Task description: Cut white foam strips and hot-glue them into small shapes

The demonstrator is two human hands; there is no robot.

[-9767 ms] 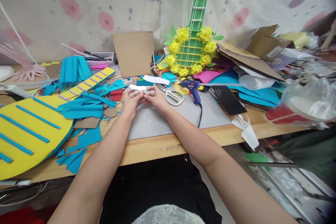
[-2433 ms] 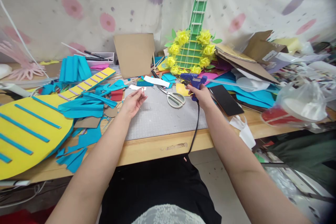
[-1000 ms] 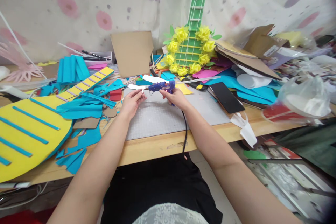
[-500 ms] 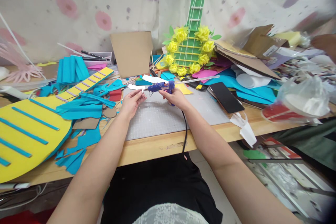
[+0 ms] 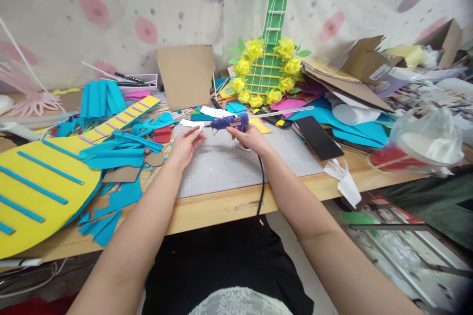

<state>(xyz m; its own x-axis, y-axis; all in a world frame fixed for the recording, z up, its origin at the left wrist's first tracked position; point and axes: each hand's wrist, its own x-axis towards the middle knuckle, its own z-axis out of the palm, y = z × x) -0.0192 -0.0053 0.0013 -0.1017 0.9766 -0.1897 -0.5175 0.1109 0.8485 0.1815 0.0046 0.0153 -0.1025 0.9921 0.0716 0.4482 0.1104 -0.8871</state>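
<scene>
My right hand (image 5: 248,137) is closed around a blue hot glue gun (image 5: 225,123), its nozzle pointing left. A clear glue stick (image 5: 284,111) sticks out of the gun's back, and a black cord (image 5: 262,184) hangs from its handle over the table edge. Pinched in the fingers of my left hand (image 5: 187,145) is a small white strip (image 5: 200,129), close to the nozzle. Whether nozzle and strip touch, I cannot tell. Under both hands lies a grey cutting mat (image 5: 221,172). White paper pieces (image 5: 192,123) rest just behind my left fingers.
A yellow guitar shape (image 5: 48,182) with blue strips lies left among blue paper scraps (image 5: 121,197). At the back a green guitar shape (image 5: 271,66) with yellow flowers leans by cardboard (image 5: 186,76). To the right are a phone (image 5: 318,137) and a bagged red cup (image 5: 395,155).
The glue gun in my right hand has shifted slightly right, its nozzle drawing a little away from my left fingers. My left hand stays in place. Another person's hand at the far right has gone from view.
</scene>
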